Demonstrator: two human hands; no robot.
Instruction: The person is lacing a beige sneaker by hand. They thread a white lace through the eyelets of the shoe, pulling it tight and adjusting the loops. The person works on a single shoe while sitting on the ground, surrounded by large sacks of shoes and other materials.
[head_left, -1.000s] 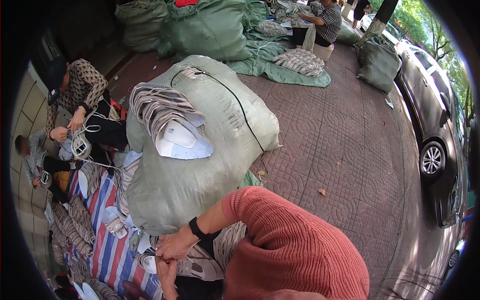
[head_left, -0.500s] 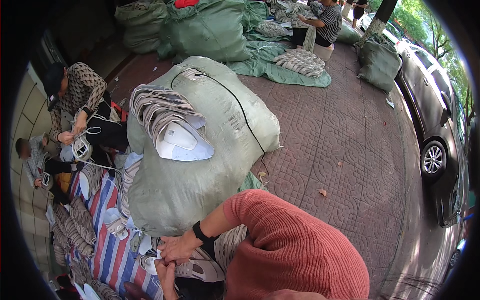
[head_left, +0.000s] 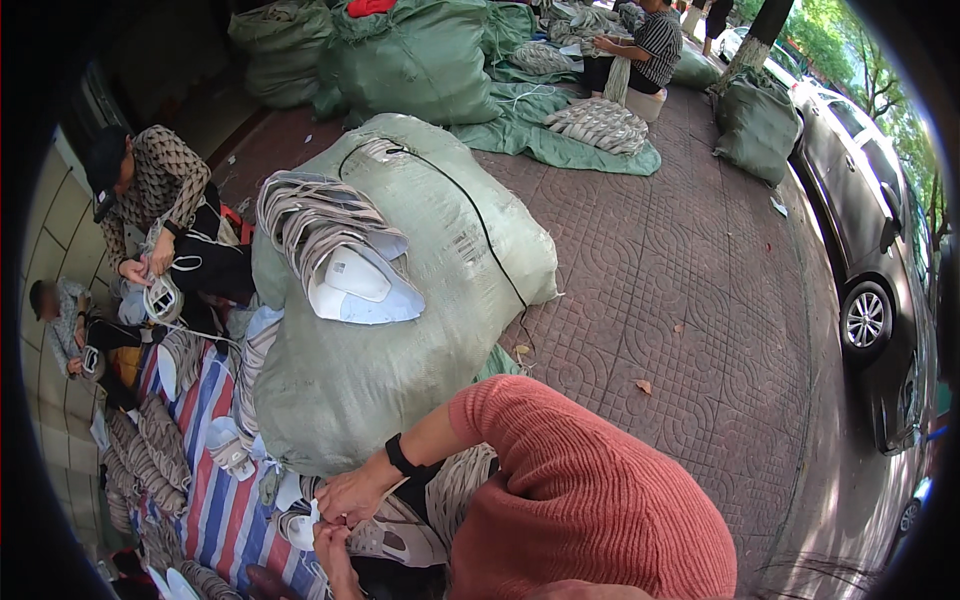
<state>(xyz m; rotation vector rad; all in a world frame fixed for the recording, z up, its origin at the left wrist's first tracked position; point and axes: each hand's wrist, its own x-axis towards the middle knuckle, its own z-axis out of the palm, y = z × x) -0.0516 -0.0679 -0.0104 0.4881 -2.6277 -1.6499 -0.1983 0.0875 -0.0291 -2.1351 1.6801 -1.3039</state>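
Both hands, right hand over left hand, look pinched on a white shoe upper in the lap, though it's hard to tell, and that overstuffed green sack leaning close could spill its stacked pieces onto them.

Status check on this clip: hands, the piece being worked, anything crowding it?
Left hand and right hand both pinching a white shoe upper. Big green sack pressed close behind; more uppers piled on the striped tarp.
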